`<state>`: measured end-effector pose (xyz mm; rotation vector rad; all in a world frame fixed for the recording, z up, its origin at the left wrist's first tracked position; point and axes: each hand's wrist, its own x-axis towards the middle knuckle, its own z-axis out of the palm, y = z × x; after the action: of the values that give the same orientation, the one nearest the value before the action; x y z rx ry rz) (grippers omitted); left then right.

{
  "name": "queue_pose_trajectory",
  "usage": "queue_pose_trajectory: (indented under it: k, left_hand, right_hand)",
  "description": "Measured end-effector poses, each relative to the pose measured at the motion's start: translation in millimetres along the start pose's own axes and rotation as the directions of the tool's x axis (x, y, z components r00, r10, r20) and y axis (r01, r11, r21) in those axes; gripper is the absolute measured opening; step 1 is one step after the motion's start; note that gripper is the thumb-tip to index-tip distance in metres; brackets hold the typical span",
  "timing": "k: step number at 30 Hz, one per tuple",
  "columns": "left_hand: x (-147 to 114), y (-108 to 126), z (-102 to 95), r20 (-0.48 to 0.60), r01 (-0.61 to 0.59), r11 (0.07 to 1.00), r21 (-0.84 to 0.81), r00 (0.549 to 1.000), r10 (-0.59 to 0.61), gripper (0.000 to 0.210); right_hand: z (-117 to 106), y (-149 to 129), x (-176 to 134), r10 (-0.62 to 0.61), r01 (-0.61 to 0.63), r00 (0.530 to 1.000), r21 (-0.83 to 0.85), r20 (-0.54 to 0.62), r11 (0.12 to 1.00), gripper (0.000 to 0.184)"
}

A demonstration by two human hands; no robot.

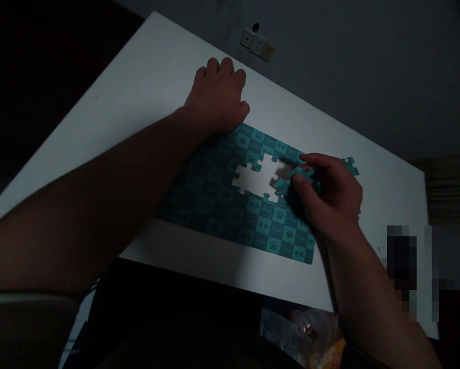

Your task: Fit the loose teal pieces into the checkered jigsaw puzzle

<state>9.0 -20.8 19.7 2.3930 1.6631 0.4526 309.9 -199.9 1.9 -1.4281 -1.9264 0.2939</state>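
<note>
You have a white table (149,72) under a dim light, and everything else sits around it. Beyond the table's far edge, on the grey wall (368,61), you can see a row of wall sockets (257,45). Below the table's near edge lies a crumpled clear plastic bag (302,333) with red and yellow inside. Off the table's right corner is a blurred patch.

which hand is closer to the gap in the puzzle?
Right. The right hand holds a puzzle piece at the right edge of the gap. The left hand rests as a fist on the puzzle's far left corner, away from the gap.
</note>
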Motion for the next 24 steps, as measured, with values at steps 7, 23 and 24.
queue_pose_trajectory:
  k: [7, 23, 24]
  left_hand:
    - [4, -6, 5.7, -0.020, -0.007, 0.994, -0.109, 1.000, 0.005, 0.067]
    - [3, -4, 3.1, -0.011, 0.007, 0.999, -0.035, 1.000, -0.007, 0.062]
    - [3, -4, 3.1, -0.006, 0.007, 0.998, -0.055, 1.000, -0.008, 0.063]
  right_hand:
    - [5, -19, 9, -0.048, 0.046, 0.998, -0.048, -0.039, 0.998, 0.025]
    - [11, -7, 10, 0.095, -0.054, 0.941, 0.135, -0.325, 0.989, 0.032]
    - [10, -8, 11, 0.121, -0.073, 0.929, 0.146, -0.349, 0.987, 0.031]
